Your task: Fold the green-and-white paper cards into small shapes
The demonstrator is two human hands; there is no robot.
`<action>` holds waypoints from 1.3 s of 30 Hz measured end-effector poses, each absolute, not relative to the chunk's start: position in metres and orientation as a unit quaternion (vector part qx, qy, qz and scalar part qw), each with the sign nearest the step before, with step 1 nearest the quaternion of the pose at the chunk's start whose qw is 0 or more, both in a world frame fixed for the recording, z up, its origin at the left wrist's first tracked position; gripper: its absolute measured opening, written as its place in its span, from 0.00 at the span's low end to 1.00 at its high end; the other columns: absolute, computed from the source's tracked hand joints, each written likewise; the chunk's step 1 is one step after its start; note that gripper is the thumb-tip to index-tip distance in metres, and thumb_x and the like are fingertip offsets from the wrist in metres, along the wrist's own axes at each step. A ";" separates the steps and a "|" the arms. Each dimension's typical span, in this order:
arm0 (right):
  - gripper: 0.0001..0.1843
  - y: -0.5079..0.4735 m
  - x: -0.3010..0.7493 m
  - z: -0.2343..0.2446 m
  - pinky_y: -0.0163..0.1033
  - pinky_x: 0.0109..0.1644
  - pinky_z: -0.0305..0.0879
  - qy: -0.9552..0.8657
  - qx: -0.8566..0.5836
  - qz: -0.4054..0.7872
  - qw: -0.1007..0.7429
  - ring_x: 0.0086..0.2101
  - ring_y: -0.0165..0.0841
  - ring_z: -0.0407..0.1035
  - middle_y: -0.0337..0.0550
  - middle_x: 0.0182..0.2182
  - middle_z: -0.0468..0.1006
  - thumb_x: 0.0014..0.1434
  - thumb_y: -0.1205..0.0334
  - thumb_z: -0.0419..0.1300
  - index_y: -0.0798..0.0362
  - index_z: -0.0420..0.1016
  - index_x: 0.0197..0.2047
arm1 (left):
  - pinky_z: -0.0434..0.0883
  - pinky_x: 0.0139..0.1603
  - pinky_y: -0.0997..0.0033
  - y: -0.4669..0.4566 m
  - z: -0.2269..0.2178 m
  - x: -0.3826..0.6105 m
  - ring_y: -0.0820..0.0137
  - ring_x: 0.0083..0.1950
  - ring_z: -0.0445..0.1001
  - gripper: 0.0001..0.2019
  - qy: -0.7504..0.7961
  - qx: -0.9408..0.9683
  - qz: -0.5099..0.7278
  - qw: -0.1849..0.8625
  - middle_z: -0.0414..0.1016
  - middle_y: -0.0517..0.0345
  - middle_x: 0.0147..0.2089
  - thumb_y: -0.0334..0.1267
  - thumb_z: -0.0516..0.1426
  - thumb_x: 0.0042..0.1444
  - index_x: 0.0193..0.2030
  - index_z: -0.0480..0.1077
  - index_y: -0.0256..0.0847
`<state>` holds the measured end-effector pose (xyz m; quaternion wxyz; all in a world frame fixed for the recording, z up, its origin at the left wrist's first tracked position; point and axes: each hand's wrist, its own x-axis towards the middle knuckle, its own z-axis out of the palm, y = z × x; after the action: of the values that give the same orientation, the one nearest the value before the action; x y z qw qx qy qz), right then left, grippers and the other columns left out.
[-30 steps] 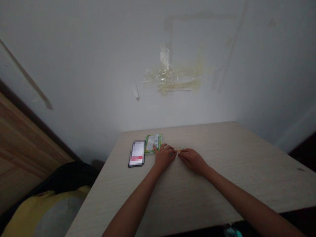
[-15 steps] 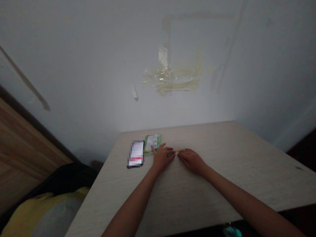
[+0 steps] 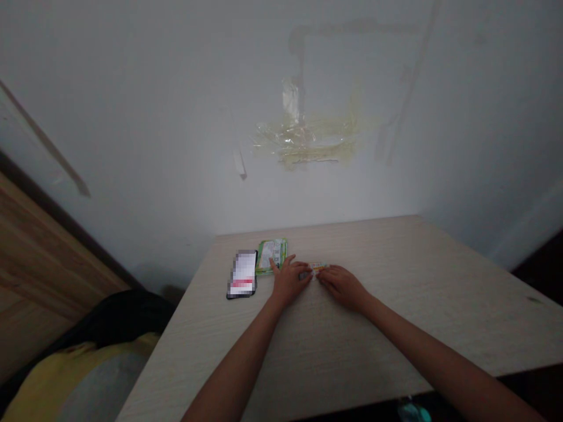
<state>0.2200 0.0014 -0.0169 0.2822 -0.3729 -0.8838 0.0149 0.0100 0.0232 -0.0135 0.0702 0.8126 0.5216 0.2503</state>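
Observation:
A small, flat printed strip (image 3: 316,266), whitish with orange and yellow marks, lies on the table between my hands. My left hand (image 3: 289,283) pinches its left end between thumb and forefinger, while the outer fingers spread toward a green-and-white printed packet (image 3: 271,255). At the strip's right end, my right hand (image 3: 345,286) has its fingers pressed together on it. Much of the strip is hidden under the fingertips, and its exact kind is too small to make out. Left of the green packet lies a phone (image 3: 243,274) with a blurred, bright screen.
The pale wooden table (image 3: 396,264) meets a white wall (image 3: 176,117) bearing old tape (image 3: 303,138). Down at the left is a yellow-and-grey soft item (image 3: 88,381) beside a wooden panel (image 3: 30,264). A teal object (image 3: 413,412) shows below the near edge.
Both hands stay in nearly the same place. The strip between the fingertips looks slightly turned, showing more orange; the phone and green packet have not moved.

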 end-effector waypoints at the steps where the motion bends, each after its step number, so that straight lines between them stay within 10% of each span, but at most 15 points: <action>1: 0.13 0.002 0.220 -0.017 0.48 0.57 0.64 -0.884 -0.373 0.017 0.282 0.46 0.36 0.73 0.47 0.44 0.80 0.66 0.65 0.50 0.51 0.75 0.47 | 0.18 0.60 0.26 0.023 -0.014 0.010 0.56 0.67 0.56 0.10 0.520 0.813 0.253 0.071 0.77 0.64 0.53 0.48 0.56 0.59 0.46 0.75 0.60; 39: 0.14 0.003 0.224 -0.017 0.49 0.61 0.59 -0.871 -0.395 0.092 0.277 0.47 0.34 0.73 0.43 0.47 0.79 0.67 0.63 0.49 0.48 0.74 0.50 | 0.27 0.60 0.22 0.020 -0.002 0.021 0.56 0.63 0.59 0.14 0.537 0.814 0.218 0.034 0.76 0.63 0.50 0.57 0.54 0.58 0.43 0.76 0.60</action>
<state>0.2237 0.0032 -0.0172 0.2767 -0.3953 -0.8710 0.0920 0.0207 0.0199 -0.0025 0.0337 0.8139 0.5373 0.2183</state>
